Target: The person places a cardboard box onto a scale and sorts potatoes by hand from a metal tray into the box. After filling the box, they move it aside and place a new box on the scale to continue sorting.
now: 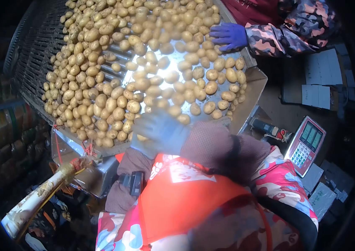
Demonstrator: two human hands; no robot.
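Observation:
Potatoes [110,104] lie heaped on a slatted metal sorting table [137,69], thickest at the left and far side, more scattered on the bright sheet at the middle right. My right hand [163,130], in a pale grey-blue glove, reaches leftward across my front at the near edge of the potatoes. Motion smears its fingers. My left hand [140,145], also gloved, is mostly hidden behind the right one, close to the nearest potatoes. Whether either hand holds a potato cannot be made out.
A co-worker's purple-gloved hand [229,36] rests at the table's far right edge among potatoes. A scale display with keypad [305,146] stands at right, near cardboard boxes [322,73]. A taped white pole [39,198] sticks out at lower left.

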